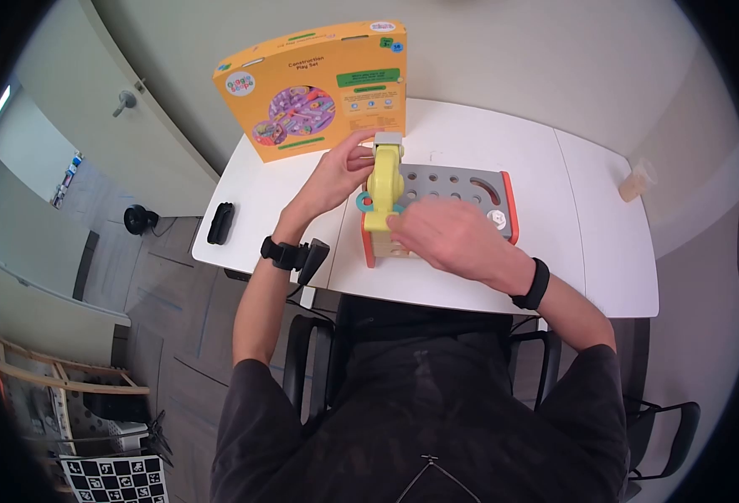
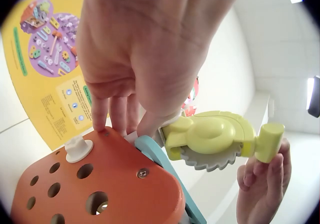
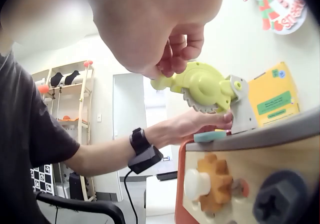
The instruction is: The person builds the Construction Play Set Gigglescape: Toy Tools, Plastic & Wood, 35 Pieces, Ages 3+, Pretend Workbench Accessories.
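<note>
A yellow-green toy circular saw (image 1: 382,180) with a grey toothed blade is hinged on a grey bracket (image 3: 243,109) at the left end of a toy workbench (image 1: 467,189). My right hand (image 1: 457,239) pinches the saw's handle at its near end; in the left wrist view, fingers and thumb meet around it. At the bracket's base, my left hand (image 1: 340,176) holds on, its fingers down by the orange end panel (image 2: 117,169). Part of its grip is hidden behind the bracket. Beside it lies a teal strip (image 3: 210,136) along the bench's edge.
An orange play-set box (image 1: 344,71) stands behind the bench on the white table (image 1: 545,193). A dark case (image 1: 219,223) lies at the left, a clear cup (image 1: 638,180) at the right. The bench front carries an orange gear (image 3: 216,184) and a dark bolt (image 3: 280,201).
</note>
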`<state>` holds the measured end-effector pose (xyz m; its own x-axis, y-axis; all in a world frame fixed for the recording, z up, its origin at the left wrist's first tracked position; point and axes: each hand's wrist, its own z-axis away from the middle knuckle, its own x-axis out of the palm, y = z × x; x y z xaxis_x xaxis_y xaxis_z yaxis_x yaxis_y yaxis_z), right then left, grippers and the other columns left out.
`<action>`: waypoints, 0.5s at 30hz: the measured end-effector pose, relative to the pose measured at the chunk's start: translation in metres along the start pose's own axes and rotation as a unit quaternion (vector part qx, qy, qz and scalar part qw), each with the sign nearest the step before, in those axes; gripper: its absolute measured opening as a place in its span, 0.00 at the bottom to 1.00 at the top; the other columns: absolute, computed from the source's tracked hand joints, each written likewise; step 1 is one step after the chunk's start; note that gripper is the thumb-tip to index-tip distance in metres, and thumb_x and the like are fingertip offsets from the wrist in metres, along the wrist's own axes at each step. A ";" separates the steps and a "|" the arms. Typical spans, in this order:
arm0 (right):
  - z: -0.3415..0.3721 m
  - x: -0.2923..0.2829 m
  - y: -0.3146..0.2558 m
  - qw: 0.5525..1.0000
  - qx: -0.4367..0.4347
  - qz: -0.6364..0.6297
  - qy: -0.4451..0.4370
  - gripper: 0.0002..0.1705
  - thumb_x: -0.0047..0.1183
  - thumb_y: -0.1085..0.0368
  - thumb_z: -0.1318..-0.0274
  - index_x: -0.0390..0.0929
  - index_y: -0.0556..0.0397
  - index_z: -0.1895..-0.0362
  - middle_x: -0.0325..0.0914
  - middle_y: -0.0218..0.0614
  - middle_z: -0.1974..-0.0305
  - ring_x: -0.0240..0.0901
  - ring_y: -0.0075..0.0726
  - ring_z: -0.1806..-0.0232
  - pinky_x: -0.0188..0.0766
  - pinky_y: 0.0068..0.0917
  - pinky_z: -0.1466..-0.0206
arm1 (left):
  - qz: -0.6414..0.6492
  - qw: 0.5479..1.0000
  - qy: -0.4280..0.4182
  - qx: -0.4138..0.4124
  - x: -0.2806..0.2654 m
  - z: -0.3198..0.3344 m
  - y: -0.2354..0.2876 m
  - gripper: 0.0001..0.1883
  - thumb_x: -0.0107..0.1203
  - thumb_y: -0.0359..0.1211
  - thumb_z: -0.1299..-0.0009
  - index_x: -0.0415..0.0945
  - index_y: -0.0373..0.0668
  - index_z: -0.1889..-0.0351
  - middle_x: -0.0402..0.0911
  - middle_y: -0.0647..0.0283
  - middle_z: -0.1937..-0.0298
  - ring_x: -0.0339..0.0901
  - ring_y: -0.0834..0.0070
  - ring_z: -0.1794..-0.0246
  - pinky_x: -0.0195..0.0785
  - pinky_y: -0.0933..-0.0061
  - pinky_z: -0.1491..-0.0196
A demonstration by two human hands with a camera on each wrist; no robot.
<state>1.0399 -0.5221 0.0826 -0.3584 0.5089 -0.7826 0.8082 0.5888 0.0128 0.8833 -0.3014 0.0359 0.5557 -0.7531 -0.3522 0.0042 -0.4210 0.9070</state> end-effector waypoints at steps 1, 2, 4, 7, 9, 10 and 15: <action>-0.004 -0.004 0.000 1.000 0.007 -0.004 0.022 0.14 0.67 0.66 0.37 0.82 0.53 0.49 0.77 0.36 0.65 0.78 0.40 0.64 0.75 0.36 0.62 | 0.005 1.000 -0.003 -0.004 0.000 0.000 0.000 0.32 0.55 0.23 0.20 0.61 0.49 0.18 0.82 0.45 0.33 0.82 0.59 0.32 0.79 0.64 0.36; -0.008 -0.008 0.002 0.999 0.019 -0.015 0.032 0.15 0.67 0.66 0.37 0.82 0.53 0.48 0.78 0.37 0.64 0.79 0.41 0.64 0.75 0.36 0.62 | 0.009 1.000 -0.005 -0.008 0.001 0.001 0.001 0.32 0.54 0.23 0.19 0.60 0.48 0.18 0.81 0.44 0.31 0.81 0.58 0.30 0.78 0.64 0.34; -0.017 -0.015 0.004 0.997 0.044 -0.037 0.052 0.18 0.68 0.65 0.36 0.81 0.53 0.44 0.79 0.39 0.62 0.80 0.43 0.62 0.76 0.36 0.61 | 0.024 1.000 -0.004 -0.008 0.002 0.005 0.005 0.33 0.53 0.23 0.19 0.58 0.47 0.17 0.78 0.43 0.28 0.79 0.57 0.28 0.75 0.63 0.31; -0.017 -0.026 0.003 0.990 0.122 -0.066 0.030 0.20 0.66 0.63 0.34 0.80 0.53 0.40 0.80 0.39 0.58 0.80 0.44 0.59 0.78 0.36 0.56 | 0.038 0.998 0.041 0.003 -0.004 0.017 0.007 0.34 0.53 0.23 0.18 0.54 0.45 0.16 0.74 0.43 0.24 0.75 0.56 0.25 0.71 0.62 0.26; -0.013 -0.036 0.000 0.986 0.149 -0.064 0.046 0.22 0.65 0.65 0.34 0.78 0.53 0.38 0.80 0.39 0.58 0.80 0.44 0.61 0.78 0.37 0.57 | 0.027 0.993 0.114 0.005 -0.019 0.033 0.002 0.34 0.52 0.23 0.18 0.52 0.44 0.16 0.73 0.44 0.23 0.74 0.55 0.24 0.68 0.62 0.24; -0.010 -0.041 -0.002 0.983 0.162 -0.066 0.053 0.23 0.65 0.66 0.33 0.78 0.52 0.36 0.80 0.39 0.58 0.79 0.44 0.61 0.78 0.37 0.57 | 0.003 0.988 0.153 0.010 -0.031 0.041 -0.011 0.31 0.55 0.25 0.19 0.58 0.42 0.19 0.73 0.43 0.23 0.74 0.51 0.24 0.69 0.59 0.25; 0.030 -0.056 -0.012 0.963 0.241 -0.118 0.008 0.23 0.62 0.69 0.32 0.76 0.51 0.34 0.78 0.38 0.58 0.80 0.39 0.61 0.78 0.36 0.59 | -0.396 0.843 0.286 -0.226 -0.103 0.122 -0.087 0.27 0.64 0.35 0.26 0.69 0.38 0.32 0.78 0.41 0.31 0.76 0.41 0.30 0.68 0.46 0.29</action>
<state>1.0650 -0.5766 0.1078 -0.5626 0.4094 -0.7182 0.8252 0.3318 -0.4572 0.7240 -0.2486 -0.0348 0.5394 0.0958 -0.8366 0.8066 -0.3441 0.4806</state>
